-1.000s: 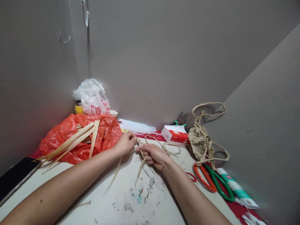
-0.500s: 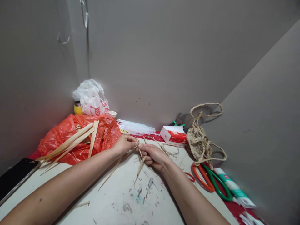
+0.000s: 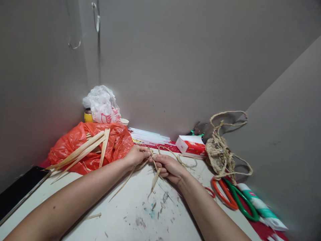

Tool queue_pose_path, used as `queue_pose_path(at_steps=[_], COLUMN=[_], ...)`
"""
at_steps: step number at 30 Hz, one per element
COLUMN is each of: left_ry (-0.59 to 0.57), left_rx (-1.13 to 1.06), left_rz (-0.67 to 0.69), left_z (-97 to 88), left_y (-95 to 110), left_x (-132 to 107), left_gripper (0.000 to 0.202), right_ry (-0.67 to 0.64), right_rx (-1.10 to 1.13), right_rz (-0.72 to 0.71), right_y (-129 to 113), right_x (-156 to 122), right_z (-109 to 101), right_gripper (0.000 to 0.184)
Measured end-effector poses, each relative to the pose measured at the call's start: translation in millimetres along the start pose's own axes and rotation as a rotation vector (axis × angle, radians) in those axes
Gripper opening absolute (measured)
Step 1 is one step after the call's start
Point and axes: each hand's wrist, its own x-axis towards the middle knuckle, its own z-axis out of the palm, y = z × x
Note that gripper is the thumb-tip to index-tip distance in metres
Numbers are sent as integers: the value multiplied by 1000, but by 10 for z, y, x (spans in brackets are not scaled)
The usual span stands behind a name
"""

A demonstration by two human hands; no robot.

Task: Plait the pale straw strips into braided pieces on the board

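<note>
My left hand (image 3: 138,156) and my right hand (image 3: 169,167) meet over the middle of the white tabletop, fingertips almost touching. Both pinch thin, straw-coloured plant-fibre strips (image 3: 154,182) where these join a twisted cord (image 3: 167,148). The cord runs off behind my right hand and curls into a loop on the table. Loose strip ends hang below the fingers on both sides. The exact join is mostly hidden by my fingertips. More dry strips (image 3: 82,149) lie across a red plastic bag (image 3: 67,142) left of my left hand.
Bundled braided cord (image 3: 218,154), scissors with orange and green handles (image 3: 244,199) and a white-and-teal tube (image 3: 262,206) lie right. Behind stand a red-and-white box (image 3: 192,147), clear sticks (image 3: 150,136) and a white plastic bag (image 3: 104,105). A black flat device (image 3: 20,187) lies left.
The whole scene sits slightly further right as the camera view turned a little left. Both hands keep their pinch on the strips with hardly any movement.
</note>
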Motion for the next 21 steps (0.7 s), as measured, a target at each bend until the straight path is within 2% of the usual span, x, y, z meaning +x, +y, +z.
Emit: queue_pose_path(at_steps=[7, 15, 17, 21], left_ry=[-63, 10, 51, 174], left_rx=[-138, -133, -121, -16], left_rz=[-175, -170, -130, 81], left_z=[26, 87, 101, 83], left_y=[-2, -50, -50, -13], left_x=[7, 17, 23, 31], left_gripper=[12, 12, 10, 7], right_ry=[0, -42, -37, 24], right_rx=[-19, -1, -5, -21], right_rz=[-6, -19, -20, -7], right_y=[19, 22, 24, 17], right_x=[7, 17, 23, 21], right_z=[-10, -33, -32, -7], right_gripper=[16, 21, 20, 15])
